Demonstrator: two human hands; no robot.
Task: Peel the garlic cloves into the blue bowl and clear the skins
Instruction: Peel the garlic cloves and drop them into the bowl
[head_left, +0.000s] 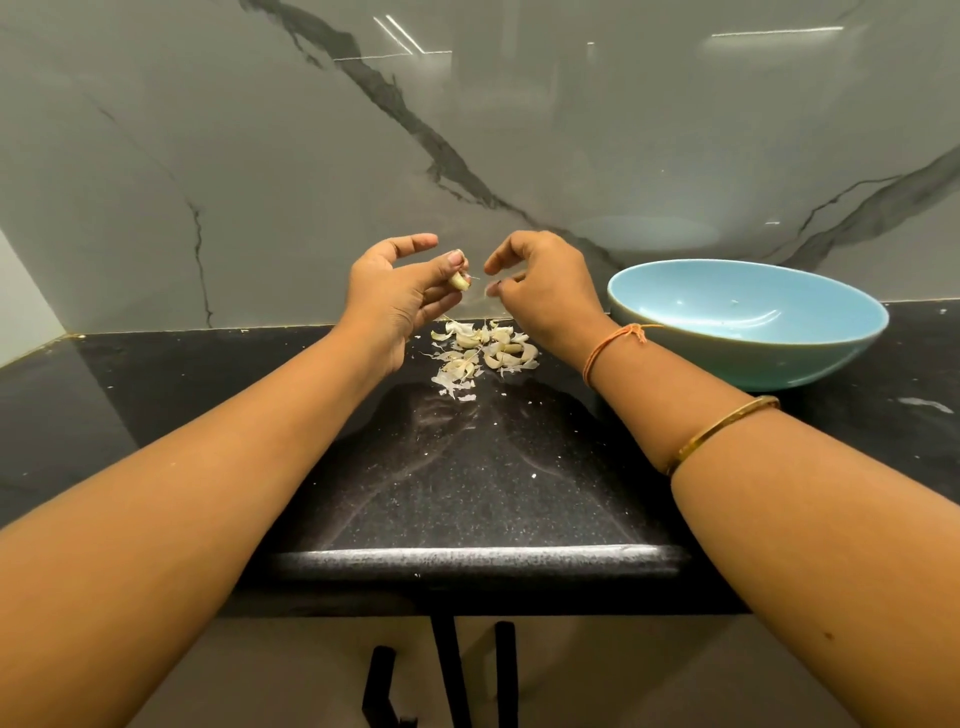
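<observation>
Pinching a garlic clove (458, 281), left hand (395, 291) grip; right hand (543, 291) grip on a skin (491, 290).

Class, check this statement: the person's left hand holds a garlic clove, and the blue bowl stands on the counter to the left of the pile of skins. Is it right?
One detail is wrong. In the head view the blue bowl stands to the right of the pile of skins, not the left. The left hand does hold a garlic clove.
</observation>
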